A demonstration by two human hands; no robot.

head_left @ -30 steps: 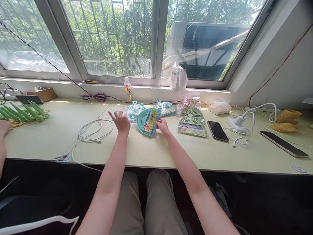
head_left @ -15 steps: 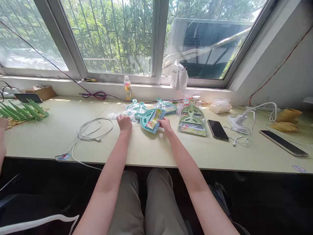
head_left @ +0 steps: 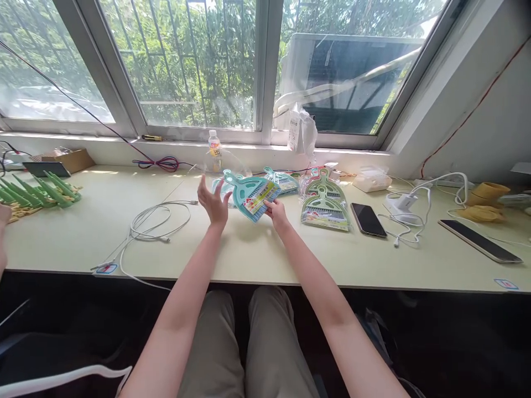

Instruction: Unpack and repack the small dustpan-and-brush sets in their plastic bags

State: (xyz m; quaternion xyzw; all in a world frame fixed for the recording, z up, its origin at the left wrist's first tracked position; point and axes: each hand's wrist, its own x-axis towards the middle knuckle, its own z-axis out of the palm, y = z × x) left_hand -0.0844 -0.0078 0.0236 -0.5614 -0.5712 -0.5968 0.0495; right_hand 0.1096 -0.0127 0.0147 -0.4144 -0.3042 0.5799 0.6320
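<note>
A teal dustpan-and-brush set [head_left: 244,189] with a colourful label is tilted above the table, gripped at its lower right edge by my right hand [head_left: 277,214]. Just left of its handle, my left hand [head_left: 214,203] is raised with the fingers spread and holds nothing. Thin clear plastic shows behind the teal handle. Another teal set [head_left: 286,182] in clear wrap rests farther back. To the right, green dustpan sets [head_left: 326,211] lie on the table in clear wrap.
A bottle [head_left: 214,152] stands by the window sill. Coiled white cable [head_left: 145,221] lies left. At right are a black phone [head_left: 369,220], a white charger [head_left: 401,205] and a second phone [head_left: 479,240]. A person's hand [head_left: 3,215] shows at the left edge.
My left hand has opened and turned upward, away from the crumpled plastic. The teal set in my right hand has shifted slightly left and up. Clear plastic now spreads in front of the bottle.
</note>
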